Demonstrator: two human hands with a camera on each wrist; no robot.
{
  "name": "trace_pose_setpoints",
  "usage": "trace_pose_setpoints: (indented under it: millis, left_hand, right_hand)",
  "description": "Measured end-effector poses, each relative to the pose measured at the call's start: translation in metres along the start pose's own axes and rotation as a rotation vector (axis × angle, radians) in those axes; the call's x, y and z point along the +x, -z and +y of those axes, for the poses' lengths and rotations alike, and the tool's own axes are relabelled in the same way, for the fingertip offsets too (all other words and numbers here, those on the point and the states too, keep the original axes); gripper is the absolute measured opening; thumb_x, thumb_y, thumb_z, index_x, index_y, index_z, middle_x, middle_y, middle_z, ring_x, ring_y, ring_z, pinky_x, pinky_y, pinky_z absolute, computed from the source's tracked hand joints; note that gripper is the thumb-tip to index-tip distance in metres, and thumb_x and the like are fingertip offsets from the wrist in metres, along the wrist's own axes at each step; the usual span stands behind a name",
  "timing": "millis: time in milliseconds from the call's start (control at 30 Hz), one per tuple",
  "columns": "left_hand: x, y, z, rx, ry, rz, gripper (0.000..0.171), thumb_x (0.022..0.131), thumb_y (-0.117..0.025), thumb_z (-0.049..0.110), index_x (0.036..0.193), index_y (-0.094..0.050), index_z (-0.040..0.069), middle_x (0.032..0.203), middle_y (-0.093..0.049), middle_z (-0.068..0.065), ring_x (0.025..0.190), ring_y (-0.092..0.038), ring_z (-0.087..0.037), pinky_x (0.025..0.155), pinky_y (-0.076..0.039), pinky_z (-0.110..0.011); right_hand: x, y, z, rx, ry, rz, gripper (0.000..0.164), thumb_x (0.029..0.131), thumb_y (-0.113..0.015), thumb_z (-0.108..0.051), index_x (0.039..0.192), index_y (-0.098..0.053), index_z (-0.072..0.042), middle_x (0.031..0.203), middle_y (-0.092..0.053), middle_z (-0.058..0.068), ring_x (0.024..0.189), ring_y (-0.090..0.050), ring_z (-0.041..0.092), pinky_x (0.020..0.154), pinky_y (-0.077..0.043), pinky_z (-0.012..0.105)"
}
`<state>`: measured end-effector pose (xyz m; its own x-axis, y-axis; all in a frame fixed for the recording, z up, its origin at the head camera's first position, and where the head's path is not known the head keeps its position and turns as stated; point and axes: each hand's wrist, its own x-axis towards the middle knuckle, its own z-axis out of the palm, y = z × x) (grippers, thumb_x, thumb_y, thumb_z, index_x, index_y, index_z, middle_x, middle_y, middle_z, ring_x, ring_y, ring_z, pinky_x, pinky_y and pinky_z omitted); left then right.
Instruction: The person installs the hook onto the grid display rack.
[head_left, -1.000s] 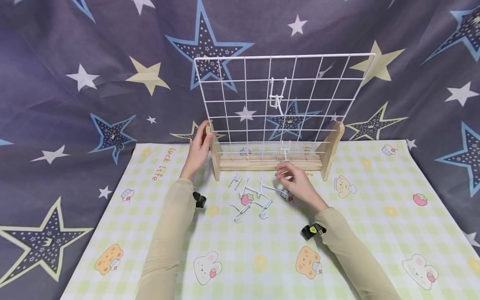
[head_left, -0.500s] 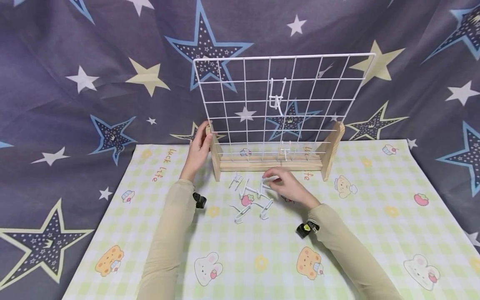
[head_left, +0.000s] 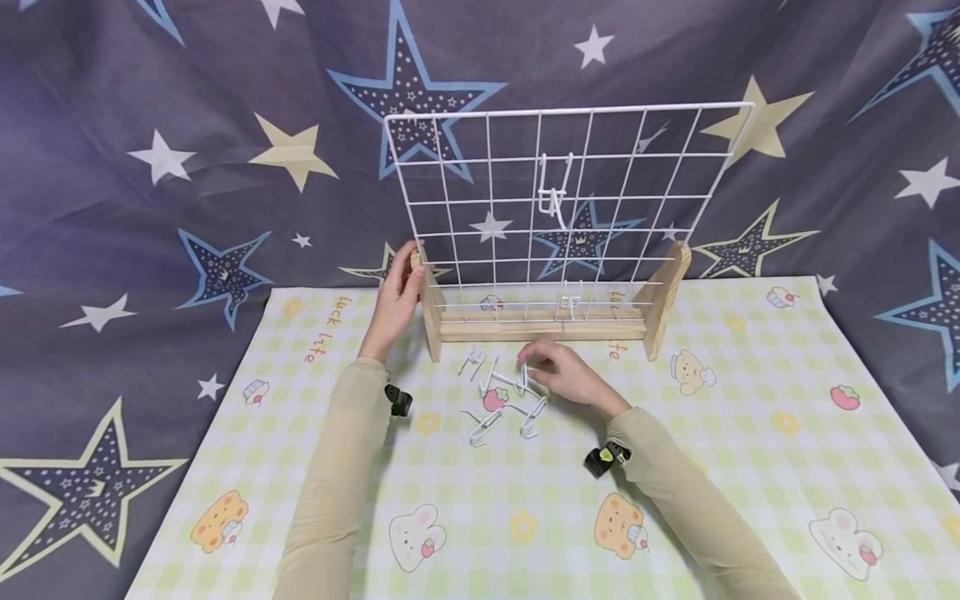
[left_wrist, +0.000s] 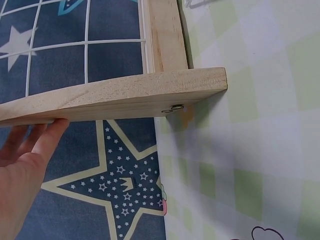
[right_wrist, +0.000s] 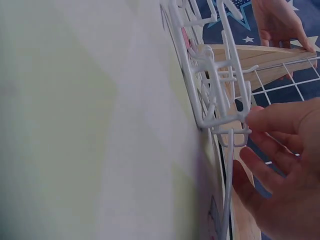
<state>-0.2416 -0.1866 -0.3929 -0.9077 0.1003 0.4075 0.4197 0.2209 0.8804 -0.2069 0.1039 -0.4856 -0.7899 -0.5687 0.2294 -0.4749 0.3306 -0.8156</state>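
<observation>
A white wire grid panel [head_left: 517,200] stands upright in a wooden stand [head_left: 660,300]. My left hand [head_left: 397,296] holds the stand's left side post [left_wrist: 115,95], with its fingers behind the wood in the left wrist view. White wire display hooks [head_left: 486,427] lie in a loose group on the table before the stand. At the right of that group, my right hand [head_left: 562,371] pinches one white wire hook [right_wrist: 220,90] between thumb and fingertips. Part of this hook is hidden behind the hand in the head view.
One white hook [head_left: 553,198] hangs high on the grid, and another white wire piece [head_left: 570,302] shows low on it. A checked cloth [head_left: 300,467] covers the table. Behind the stand hangs a dark star-patterned curtain [head_left: 225,100].
My right hand has moved left and slightly down from the stand's base bar to the hooks, and its fingertips now meet one. The left hand has stayed on the post.
</observation>
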Motion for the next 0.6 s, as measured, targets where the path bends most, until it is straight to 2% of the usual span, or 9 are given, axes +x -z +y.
trace_pose_setpoints:
  millis: [333, 600]
  left_hand:
    - [-0.0006, -0.0007, 0.0013, 0.008, 0.001, 0.013, 0.043, 0.103, -0.043, 0.007, 0.144, -0.035, -0.002, 0.123, -0.054, -0.035, 0.108, -0.056, -0.044, 0.087, -0.051, -0.051]
    - [-0.0003, 0.0001, -0.0006, 0.002, -0.005, 0.006, 0.042, 0.103, -0.043, 0.008, 0.144, -0.036, -0.001, 0.122, -0.054, -0.036, 0.108, -0.055, -0.046, 0.086, -0.05, -0.054]
  right_hand:
    - [-0.001, 0.002, -0.0012, -0.004, -0.066, 0.014, 0.013, 0.085, -0.061, 0.012, 0.093, -0.064, 0.003, 0.099, -0.064, 0.012, 0.103, -0.06, 0.033, 0.097, -0.047, 0.042]
    - [-0.0064, 0.0043, -0.0002, -0.003, -0.063, 0.019, 0.012, 0.084, -0.06, 0.014, 0.088, -0.062, 0.003, 0.092, -0.063, 0.013, 0.097, -0.061, 0.03, 0.096, -0.047, 0.042]
